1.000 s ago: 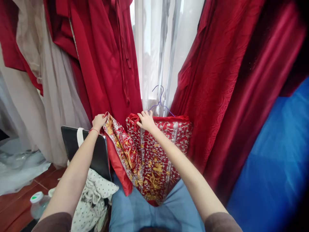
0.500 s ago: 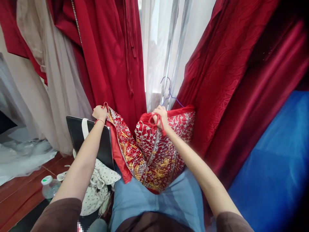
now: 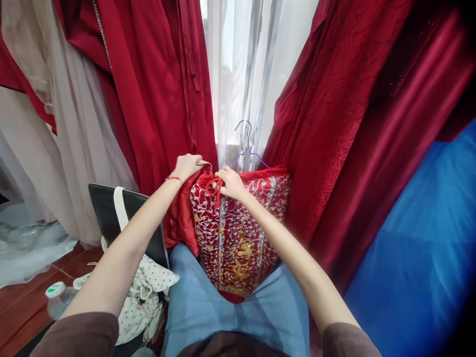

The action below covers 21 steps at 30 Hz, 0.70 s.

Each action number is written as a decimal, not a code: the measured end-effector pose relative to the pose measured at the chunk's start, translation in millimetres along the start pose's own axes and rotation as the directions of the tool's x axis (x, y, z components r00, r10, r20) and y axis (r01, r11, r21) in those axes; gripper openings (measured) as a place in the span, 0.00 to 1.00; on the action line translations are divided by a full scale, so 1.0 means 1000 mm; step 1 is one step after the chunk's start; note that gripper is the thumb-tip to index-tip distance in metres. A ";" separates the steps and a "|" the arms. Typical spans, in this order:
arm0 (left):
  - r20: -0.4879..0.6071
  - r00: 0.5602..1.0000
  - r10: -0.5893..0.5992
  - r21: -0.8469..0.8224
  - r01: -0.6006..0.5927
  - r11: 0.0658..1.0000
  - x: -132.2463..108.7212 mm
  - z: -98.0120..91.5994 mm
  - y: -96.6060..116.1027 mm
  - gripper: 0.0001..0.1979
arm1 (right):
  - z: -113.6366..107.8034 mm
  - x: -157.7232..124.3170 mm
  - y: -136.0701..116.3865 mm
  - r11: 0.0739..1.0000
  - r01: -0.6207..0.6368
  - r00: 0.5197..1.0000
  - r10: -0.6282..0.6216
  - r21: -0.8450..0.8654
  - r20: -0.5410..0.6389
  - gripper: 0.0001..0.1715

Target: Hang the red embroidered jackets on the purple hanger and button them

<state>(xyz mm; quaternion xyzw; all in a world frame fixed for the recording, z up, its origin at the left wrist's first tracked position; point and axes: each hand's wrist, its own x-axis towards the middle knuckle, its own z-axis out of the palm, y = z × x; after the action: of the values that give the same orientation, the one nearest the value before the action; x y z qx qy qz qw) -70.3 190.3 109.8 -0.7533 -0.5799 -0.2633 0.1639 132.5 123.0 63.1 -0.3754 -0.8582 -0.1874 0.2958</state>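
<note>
A red embroidered skirt (image 3: 245,233) with silver and gold stitching hangs upright between my knees, and its top edge is on a purple wire hanger (image 3: 248,144). My left hand (image 3: 188,167) is closed on the skirt's waistband at the left end, where the plain red lining (image 3: 182,225) shows. Close beside it, my right hand (image 3: 231,183) pinches the same waistband by a red tie looped in a bow (image 3: 215,188). The fingertips of both hands are partly hidden by cloth.
Dark red garments (image 3: 156,99) hang on the left and more red cloth (image 3: 327,124) on the right. A black flat case (image 3: 107,203), a white polka-dot cloth (image 3: 139,302) and a plastic bottle (image 3: 57,300) are at lower left. Blue fabric (image 3: 412,238) lies at right.
My left hand has swung right, bringing the skirt's left end beside my right hand and folding it behind the front. The embroidered left panel has turned out of sight, and lining shows instead.
</note>
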 end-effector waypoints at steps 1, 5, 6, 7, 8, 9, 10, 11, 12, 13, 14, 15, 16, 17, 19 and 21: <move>0.100 0.988 0.119 0.043 -0.124 0.991 0.001 0.004 0.015 0.15 | -0.001 -0.002 0.000 1.000 -0.002 1.000 0.002 0.005 -0.014 0.12; 0.237 0.963 0.125 0.135 -0.160 0.978 0.006 0.009 0.036 0.18 | -0.007 -0.010 0.002 0.999 0.033 0.999 -0.033 0.012 -0.021 0.12; 0.206 0.978 0.036 0.146 -0.067 0.987 0.007 0.007 0.033 0.20 | -0.008 -0.011 0.002 0.999 0.042 0.999 -0.042 0.005 -0.012 0.13; 0.163 0.984 -0.065 0.147 0.040 0.988 0.008 0.003 0.029 0.23 | -0.009 -0.012 0.003 0.999 0.048 0.999 -0.048 -0.008 -0.003 0.13; 0.114 0.981 -0.156 0.138 0.140 0.981 0.008 -0.001 0.025 0.25 | -0.008 -0.012 0.003 0.998 0.050 0.999 -0.050 -0.027 0.001 0.14; 0.066 0.973 -0.221 0.122 0.212 0.970 0.009 -0.007 0.022 0.26 | -0.006 -0.011 0.003 0.997 0.052 0.999 -0.052 -0.049 0.000 0.14; 0.022 0.968 -0.252 0.103 0.248 0.963 0.009 -0.014 0.021 0.26 | -0.004 -0.010 0.003 0.996 0.055 0.998 -0.055 -0.073 -0.003 0.15; -0.014 0.969 -0.247 0.089 0.247 0.965 0.010 -0.021 0.022 0.25 | -0.002 -0.009 0.003 0.994 0.059 0.998 -0.060 -0.096 -0.008 0.15; -0.048 0.975 -0.217 0.083 0.220 0.972 0.011 -0.029 0.024 0.24 | 0.001 -0.008 0.002 0.991 0.065 0.998 -0.067 -0.117 -0.010 0.15; -0.081 0.982 -0.169 0.083 0.176 0.981 0.013 -0.037 0.028 0.23 | 0.003 -0.007 0.001 0.988 0.070 0.997 -0.072 -0.138 -0.007 0.16; -0.116 0.986 -0.119 0.086 0.130 0.988 0.016 -0.045 0.034 0.22 | 0.005 -0.006 0.001 0.985 0.074 0.997 -0.075 -0.158 0.001 0.16; -0.157 0.984 -0.081 0.089 0.096 0.991 0.019 -0.050 0.041 0.22 | 0.006 -0.006 0.001 0.981 0.079 0.997 -0.078 -0.177 0.012 0.17; -0.202 0.978 -0.057 0.084 0.075 0.994 0.022 -0.054 0.049 0.22 | 0.006 -0.005 0.001 0.977 0.086 0.996 -0.082 -0.194 0.026 0.18; -0.234 0.971 -0.042 0.073 0.061 0.995 0.024 -0.056 0.057 0.22 | 0.006 -0.006 0.001 0.973 0.096 0.995 -0.090 -0.210 0.039 0.18; -0.201 0.979 -0.020 0.033 0.027 0.999 0.025 -0.052 0.077 0.21 | 0.003 -0.007 0.003 0.962 0.132 0.991 -0.122 -0.239 0.060 0.19; -0.064 0.997 0.041 -0.022 -0.042 0.999 0.021 -0.042 0.097 0.18 | -0.002 -0.011 0.005 0.947 0.197 0.980 -0.181 -0.253 0.083 0.19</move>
<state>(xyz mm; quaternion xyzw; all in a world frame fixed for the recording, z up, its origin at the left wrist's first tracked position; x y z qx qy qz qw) 17.9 157.2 161.4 -0.7583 -0.5557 -0.2903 0.1787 142.9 119.8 58.2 -0.3324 -0.8664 -0.3148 0.1995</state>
